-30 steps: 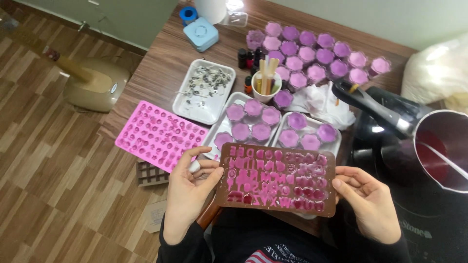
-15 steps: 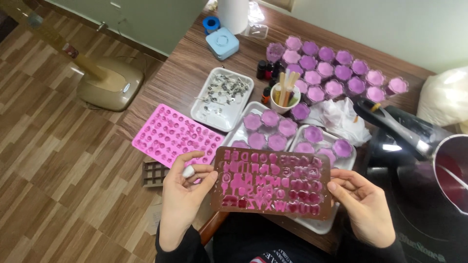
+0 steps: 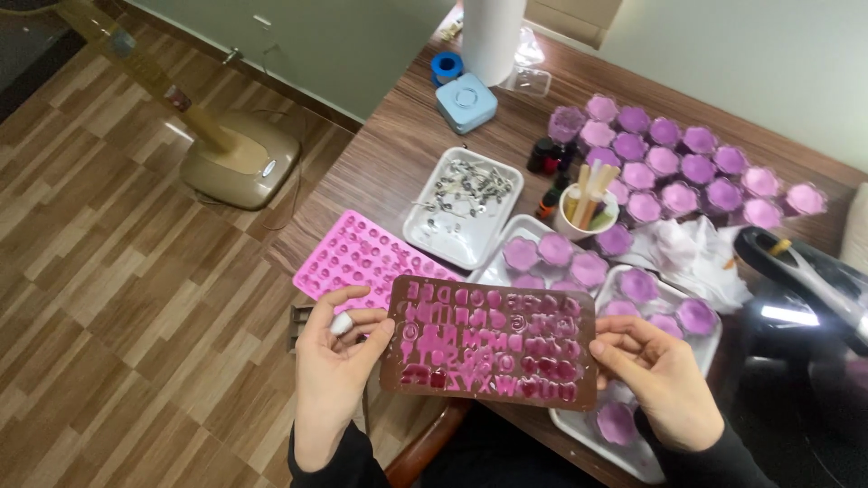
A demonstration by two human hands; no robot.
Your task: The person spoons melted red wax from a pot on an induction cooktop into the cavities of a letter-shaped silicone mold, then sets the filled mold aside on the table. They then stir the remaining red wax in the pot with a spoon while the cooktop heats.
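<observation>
Hidden or cut off: the brown letter mould (image 3: 493, 342) covers the near ends of the two white trays (image 3: 701, 357) of purple flower-shaped candles and one corner of the pink mould (image 3: 366, 262); a dark pot handle (image 3: 805, 267) runs out of the right edge; both forearms leave the bottom edge.
Hard to make out: the small white thing (image 3: 341, 323) at the left thumb, and the metal bits in the far white tray (image 3: 463, 206).
Brown letter mould: held flat above the near edge of the worktop (image 3: 389, 163), its cavities filled with pink and dark red.
Left hand (image 3: 333, 361): fingers closed on the mould's left short edge, thumb tip on top, the other fingers underneath and out of sight.
Right hand (image 3: 658, 375): fingers curled round the right short edge, fingertips touching the rim, palm turned up.
Further back: rows of purple candles (image 3: 687, 172), a cup of sticks (image 3: 588, 203), small dark bottles (image 3: 549, 155).
</observation>
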